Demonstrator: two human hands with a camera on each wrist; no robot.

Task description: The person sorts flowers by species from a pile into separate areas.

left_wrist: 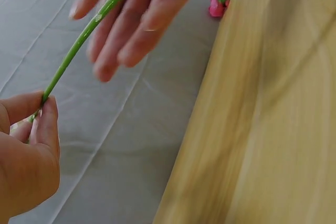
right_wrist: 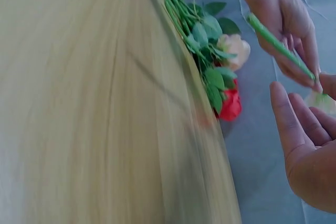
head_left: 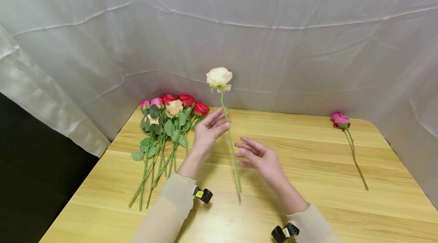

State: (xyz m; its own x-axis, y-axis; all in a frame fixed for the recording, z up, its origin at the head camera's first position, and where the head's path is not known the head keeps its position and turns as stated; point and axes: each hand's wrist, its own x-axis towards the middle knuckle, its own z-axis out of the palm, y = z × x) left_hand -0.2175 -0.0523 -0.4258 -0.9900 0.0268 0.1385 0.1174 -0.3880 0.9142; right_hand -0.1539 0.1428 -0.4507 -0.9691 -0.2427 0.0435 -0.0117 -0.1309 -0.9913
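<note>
A cream-white rose (head_left: pixel 219 77) on a long bare green stem stands nearly upright above the table. My left hand (head_left: pixel 209 131) pinches that stem between thumb and fingers, below the bloom. In the left wrist view the left hand (left_wrist: pixel 29 156) grips the green stem (left_wrist: pixel 79 40) with its fingertips. My right hand (head_left: pixel 258 159) is just right of the lower stem, fingers loosely extended, holding nothing. The right wrist view has the right hand (right_wrist: pixel 315 161) apart from the stem (right_wrist: pixel 278 45), palm partly turned up.
A pile of red, pink and peach roses (head_left: pixel 174 108) with leafy stems lies left on the wooden table (head_left: pixel 308 205). One magenta rose (head_left: pixel 340 119) lies alone on the right. Grey cloth (head_left: pixel 273 45) hangs behind the table. Each wrist bears a small black camera (head_left: pixel 204 195).
</note>
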